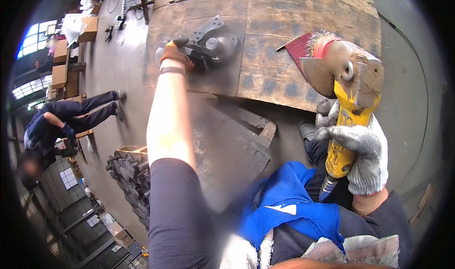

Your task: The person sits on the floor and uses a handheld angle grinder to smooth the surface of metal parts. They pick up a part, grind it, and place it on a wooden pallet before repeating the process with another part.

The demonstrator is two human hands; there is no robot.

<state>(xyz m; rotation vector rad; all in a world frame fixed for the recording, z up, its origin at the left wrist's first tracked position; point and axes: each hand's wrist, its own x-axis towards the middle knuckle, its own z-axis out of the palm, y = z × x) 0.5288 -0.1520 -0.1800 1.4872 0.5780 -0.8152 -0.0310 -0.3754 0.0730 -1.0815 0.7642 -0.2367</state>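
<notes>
My right hand (367, 143), in a grey-white knit glove, is wrapped round the yellow body of an angle grinder (340, 159). The grinder's worn, dirty head points away from me, with a metal guard (316, 74) and a red wheel edged with wiry bristles (324, 46). At arm's length, my left hand (175, 55), in an orange-brown glove with dark fingertips, is closed on a dark metal part (206, 48). That part lies on the wooden tabletop (279, 17) and has a round boss and a plate with holes. The grinder's wheel is apart from it.
A dark red sheet (297, 53) and a thin stick lie beside the grinder's head. Dark metal pieces (130, 183) fill a wooden box left of my arm. A cable (419, 60) curves over the right floor. Another person (71, 115) stands at the far left, near cardboard boxes (59, 69).
</notes>
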